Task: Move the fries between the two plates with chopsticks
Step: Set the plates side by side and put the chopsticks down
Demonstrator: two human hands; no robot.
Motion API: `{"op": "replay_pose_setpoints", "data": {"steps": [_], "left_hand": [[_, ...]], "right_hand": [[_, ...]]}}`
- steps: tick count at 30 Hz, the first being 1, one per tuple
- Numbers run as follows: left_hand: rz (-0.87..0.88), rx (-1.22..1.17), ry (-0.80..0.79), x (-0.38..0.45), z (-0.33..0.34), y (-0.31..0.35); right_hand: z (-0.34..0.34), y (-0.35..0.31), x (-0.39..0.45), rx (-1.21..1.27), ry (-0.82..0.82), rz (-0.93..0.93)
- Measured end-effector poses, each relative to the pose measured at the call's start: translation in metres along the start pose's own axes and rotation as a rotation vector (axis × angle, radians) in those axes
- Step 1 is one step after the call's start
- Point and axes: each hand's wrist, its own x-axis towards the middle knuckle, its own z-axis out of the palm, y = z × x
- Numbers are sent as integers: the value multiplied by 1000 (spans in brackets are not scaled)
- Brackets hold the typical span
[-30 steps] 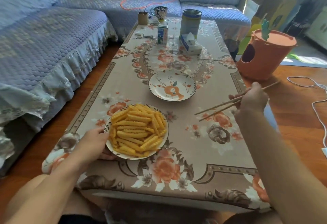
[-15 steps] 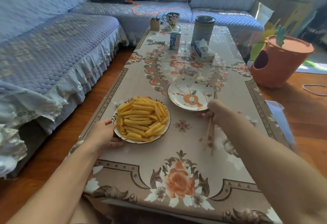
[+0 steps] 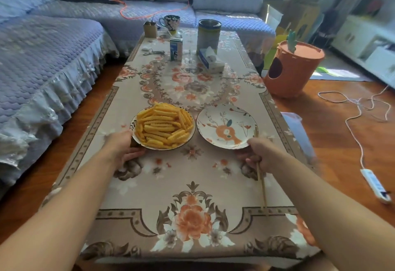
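Note:
Two plates stand side by side in the middle of the floral table. The left plate is heaped with yellow crinkle fries. My left hand grips its near left rim. The right plate is white with an orange pattern and holds no fries. My right hand is at its near right rim and grips a pair of wooden chopsticks, whose long ends point back toward me over the cloth.
At the table's far end stand a tall tin, a milk carton, a tissue pack, a mug and scissors. A blue sofa runs along the left. An orange bin and a power strip are on the floor, right.
My right hand came in from the right edge of the table with the chopsticks to the patterned plate's near rim. The two plates now stand side by side, farther from me.

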Motion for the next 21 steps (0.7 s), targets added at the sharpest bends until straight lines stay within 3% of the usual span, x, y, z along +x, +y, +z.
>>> {"op": "replay_pose_setpoints", "data": {"steps": [4, 6, 8, 10, 12, 14, 16, 19, 21], "left_hand": [[51, -145, 42, -27, -8, -17], [201, 33, 152, -43, -15, -32], [368, 405, 226, -57, -26, -53], [491, 764, 255, -65, -37, -77], [616, 1050, 223, -70, -43, -101], [705, 1211, 199, -75, -44, -115], [720, 1211, 220, -81, -42, -112], [736, 1170, 254, -85, -40, -109], [730, 1159, 256, -87, -40, -108]], "right_hand": [[-13, 2, -36, 276, -150, 1], [-12, -3, -65, 357, -123, -199], [-3, -1, -92, 245, 60, -575], [11, 14, -111, 97, 247, -1161], [27, 47, -108, -264, 206, -1689], [39, 84, -93, -772, 143, -1938], [47, 111, -76, -1125, 100, -1929], [58, 129, -63, -1369, 18, -1692], [62, 128, -66, -1462, 36, -1635]]}}
